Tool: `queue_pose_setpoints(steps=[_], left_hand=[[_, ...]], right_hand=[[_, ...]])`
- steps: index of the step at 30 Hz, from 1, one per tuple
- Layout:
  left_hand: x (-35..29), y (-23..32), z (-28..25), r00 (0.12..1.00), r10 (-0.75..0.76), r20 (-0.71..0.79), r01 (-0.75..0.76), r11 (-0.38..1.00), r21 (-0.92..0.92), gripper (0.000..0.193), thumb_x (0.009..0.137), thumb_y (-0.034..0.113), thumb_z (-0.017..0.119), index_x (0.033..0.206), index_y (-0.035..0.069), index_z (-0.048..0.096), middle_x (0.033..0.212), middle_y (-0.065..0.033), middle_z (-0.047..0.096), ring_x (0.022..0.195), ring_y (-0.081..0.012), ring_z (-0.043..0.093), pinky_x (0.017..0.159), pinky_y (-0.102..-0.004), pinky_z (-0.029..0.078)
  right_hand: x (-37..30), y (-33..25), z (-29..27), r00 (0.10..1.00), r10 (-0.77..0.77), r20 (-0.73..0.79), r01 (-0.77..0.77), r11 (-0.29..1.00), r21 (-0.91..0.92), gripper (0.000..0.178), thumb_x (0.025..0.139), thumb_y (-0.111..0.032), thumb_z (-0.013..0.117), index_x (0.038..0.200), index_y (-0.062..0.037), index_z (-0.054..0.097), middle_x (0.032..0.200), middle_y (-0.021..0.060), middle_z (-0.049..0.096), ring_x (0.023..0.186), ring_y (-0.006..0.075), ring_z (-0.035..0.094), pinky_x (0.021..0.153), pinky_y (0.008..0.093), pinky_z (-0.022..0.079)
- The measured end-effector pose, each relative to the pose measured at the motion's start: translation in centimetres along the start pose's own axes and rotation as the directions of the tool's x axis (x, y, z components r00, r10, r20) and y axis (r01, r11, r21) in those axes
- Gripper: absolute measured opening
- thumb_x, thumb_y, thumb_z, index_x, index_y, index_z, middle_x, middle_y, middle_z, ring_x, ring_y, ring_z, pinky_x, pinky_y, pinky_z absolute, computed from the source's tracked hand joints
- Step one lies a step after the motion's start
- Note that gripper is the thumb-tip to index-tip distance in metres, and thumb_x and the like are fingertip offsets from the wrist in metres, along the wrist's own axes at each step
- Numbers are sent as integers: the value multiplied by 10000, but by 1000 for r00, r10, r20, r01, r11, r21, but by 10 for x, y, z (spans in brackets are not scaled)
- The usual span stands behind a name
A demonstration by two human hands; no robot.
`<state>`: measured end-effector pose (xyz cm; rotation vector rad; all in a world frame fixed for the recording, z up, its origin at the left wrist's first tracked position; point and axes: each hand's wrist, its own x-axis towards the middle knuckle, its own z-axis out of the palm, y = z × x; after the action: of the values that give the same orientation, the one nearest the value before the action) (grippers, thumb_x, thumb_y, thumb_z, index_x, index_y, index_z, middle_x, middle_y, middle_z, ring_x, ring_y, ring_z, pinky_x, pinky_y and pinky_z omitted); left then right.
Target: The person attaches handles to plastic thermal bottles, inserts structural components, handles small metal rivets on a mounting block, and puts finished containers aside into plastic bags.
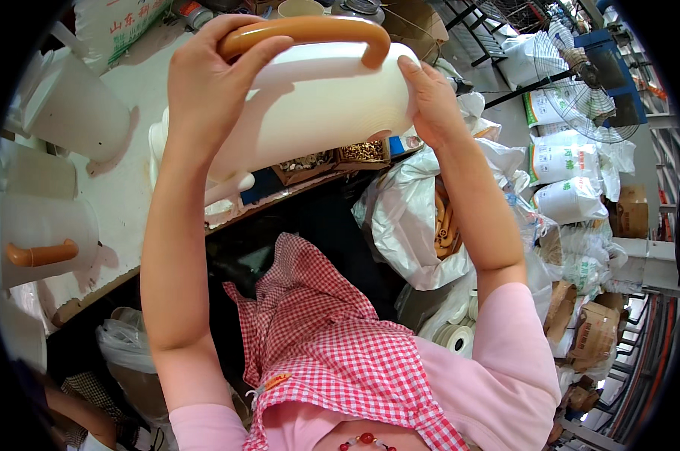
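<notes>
A large white plastic jug (317, 105) is held tilted on its side above the front edge of the worktable. Along its upper side runs a curved orange-brown handle (310, 31). My left hand (208, 83) is closed round the handle's left end, with the thumb lying along it. At the jug's rounded right end, my right hand (434, 101) grips the edge, thumb on the near side; its other fingers are partly hidden. Below the jug, small brass-coloured screws (362, 152) fill an open box, beside another box of small metal parts (304, 163).
More white jugs (77, 105) stand on the worktable (118, 192) at left, one with a brown handle (43, 253). A white bag (400, 218) of loose brown handles (445, 225) is below right. A fan (580, 83) and stacked sacks (565, 161) stand farther right. Another person's arm (80, 413) shows lower left.
</notes>
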<state>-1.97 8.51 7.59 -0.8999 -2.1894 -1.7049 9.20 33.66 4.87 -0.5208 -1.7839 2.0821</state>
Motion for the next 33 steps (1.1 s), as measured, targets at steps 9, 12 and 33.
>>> queue_pose_setpoints(steps=[9,12,33], left_hand=[[12,-6,0,993,-38,-115,50,994,99,380,867,285,822,1089,-8,728,846,-6,679,741,-61,589,682,-212,484],[24,-2,-20,994,-61,-96,80,975,208,429,863,362,808,1089,5,732,758,8,639,642,-63,542,594,-224,448],[-133,5,-224,788,-302,-537,416,904,103,300,918,196,775,1136,10,684,715,51,569,536,-18,410,479,-171,283]], right_hand=[[6,28,-20,967,-164,-197,186,978,97,385,1012,-232,587,1261,62,586,1112,133,687,985,173,640,843,317,526],[-16,61,-57,895,-311,-320,327,945,-3,296,980,-200,601,1115,56,662,945,96,706,824,145,629,746,297,511],[-52,57,-10,960,-200,195,272,521,-809,102,880,-136,703,894,-35,702,825,90,724,760,210,703,703,332,538]])
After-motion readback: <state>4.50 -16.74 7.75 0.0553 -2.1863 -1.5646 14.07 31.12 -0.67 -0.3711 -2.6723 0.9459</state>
